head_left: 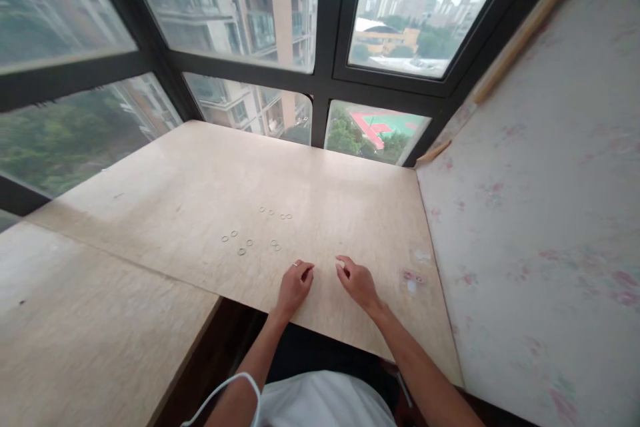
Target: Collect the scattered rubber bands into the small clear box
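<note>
My left hand (pixel 296 285) rests near the table's front edge with its fingers curled together; whatever they may hold is too small to make out. To its right is my right hand (pixel 356 281), thumb and index finger close together around something tiny I cannot make out. The hands are apart. Several thin rings lie on the wooden table (pixel 350 200) beyond and left of my left hand, among them a ring (pixel 242 251), a ring (pixel 225 239) and a ring (pixel 262 209). Two rings touch or overlap nearer my left hand, one of them a ring (pixel 277 247).
Small clear plastic packets lie at the right, one packet (pixel 412 276) with red print. A patterned wall (pixel 530 213) borders the table's right side. Dark window frames (pixel 320 107) stand behind it. A white cable (pixel 225 383) crosses my left forearm.
</note>
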Motion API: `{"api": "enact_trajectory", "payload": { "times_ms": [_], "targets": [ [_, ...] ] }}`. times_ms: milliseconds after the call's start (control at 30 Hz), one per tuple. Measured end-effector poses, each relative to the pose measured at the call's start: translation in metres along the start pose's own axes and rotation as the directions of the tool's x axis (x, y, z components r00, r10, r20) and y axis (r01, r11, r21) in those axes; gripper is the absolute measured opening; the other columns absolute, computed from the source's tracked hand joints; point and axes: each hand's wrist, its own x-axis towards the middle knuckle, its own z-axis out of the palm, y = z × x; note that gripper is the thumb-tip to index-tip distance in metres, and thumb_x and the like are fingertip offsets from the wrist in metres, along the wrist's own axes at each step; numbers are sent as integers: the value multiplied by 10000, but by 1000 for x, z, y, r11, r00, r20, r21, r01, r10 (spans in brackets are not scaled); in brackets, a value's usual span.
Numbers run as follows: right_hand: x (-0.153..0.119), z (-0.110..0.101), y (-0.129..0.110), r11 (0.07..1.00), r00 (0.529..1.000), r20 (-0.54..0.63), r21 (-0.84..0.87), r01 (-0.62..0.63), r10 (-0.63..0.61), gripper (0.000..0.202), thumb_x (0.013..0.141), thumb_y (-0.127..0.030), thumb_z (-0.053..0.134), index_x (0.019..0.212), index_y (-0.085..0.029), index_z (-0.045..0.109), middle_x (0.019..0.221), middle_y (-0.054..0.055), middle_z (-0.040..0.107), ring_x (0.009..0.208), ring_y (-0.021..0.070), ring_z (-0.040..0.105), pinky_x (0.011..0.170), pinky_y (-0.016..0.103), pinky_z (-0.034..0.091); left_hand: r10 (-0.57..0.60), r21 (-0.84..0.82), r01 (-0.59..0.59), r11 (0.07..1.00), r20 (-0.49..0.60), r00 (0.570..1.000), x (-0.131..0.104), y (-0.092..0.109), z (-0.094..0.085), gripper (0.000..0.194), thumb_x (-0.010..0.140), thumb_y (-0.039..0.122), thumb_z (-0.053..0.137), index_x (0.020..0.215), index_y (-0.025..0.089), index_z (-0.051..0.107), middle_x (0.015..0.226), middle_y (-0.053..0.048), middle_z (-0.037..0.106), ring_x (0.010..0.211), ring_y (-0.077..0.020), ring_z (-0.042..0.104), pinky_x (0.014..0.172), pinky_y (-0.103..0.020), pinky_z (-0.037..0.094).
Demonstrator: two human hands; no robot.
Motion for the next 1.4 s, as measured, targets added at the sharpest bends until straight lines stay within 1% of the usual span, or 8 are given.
{"api": "enact_trajectory", "payload": {
  "times_ms": [133,300,533,733,900,1133,1267,1400],
  "targets": [
    [77,11,-44,984,983,182,-172,41,-10,437,948,-359,384,1324,-162,487,804,41,725,751,171,665,678,250,435,49,24,-49,999,-36,998,-4,-5,6,190,856,137,482,941,192,643,882,-52,646,815,-182,590,741,-310,465],
    [161,35,-77,955,961,275,-280,100,-20,454,943,-354,402,1363,-193,459,983,92,717,926,215,655,736,282,453,66,-89,-69,994,-44,997,-8,-10,2,174,855,129,491,913,187,644,844,-41,633,754,-156,576,688,-274,457],
    [205,51,-100,882,905,415,-385,271,-97,315,936,-340,421,1115,-238,659,1080,115,686,1001,249,636,798,335,461,59,-177,-66,982,-45,997,-10,-10,-4,173,839,123,501,902,180,652,813,-37,629,737,-148,570,679,-267,446],
    [207,51,-96,871,883,448,-367,326,-141,265,923,-271,451,988,-147,676,1092,195,669,1056,293,610,861,396,436,54,-196,-64,979,-55,997,-10,-10,-4,169,836,119,504,892,180,651,806,-35,629,727,-147,568,681,-266,446],
    [191,42,-82,940,918,376,-250,234,-129,180,876,-236,518,924,-136,660,1011,195,693,1008,297,632,837,390,447,60,-188,-67,980,-42,997,-10,-10,-5,165,837,123,504,889,181,650,806,-37,629,729,-150,569,680,-267,446],
    [143,19,-73,986,965,261,168,-22,-23,313,928,-293,318,1022,-130,569,695,53,695,479,117,602,457,201,446,73,-163,-76,984,-24,997,-9,-11,-3,175,852,144,492,907,188,652,811,-39,628,725,-151,569,669,-268,446],
    [109,-6,-66,907,974,223,404,-116,25,406,932,-417,289,1024,-124,553,606,12,643,372,88,507,346,179,380,85,-144,-85,986,-2,996,-8,-12,-3,175,850,152,493,911,188,652,801,-37,627,717,-153,565,660,-271,444],
    [77,-34,-57,571,968,197,781,-252,157,363,818,-500,531,898,-151,587,474,-53,551,301,62,405,291,161,287,98,-139,-97,986,0,995,-6,-10,-3,183,857,174,474,902,188,651,809,-40,628,713,-148,567,658,-270,452]
  ]
}}
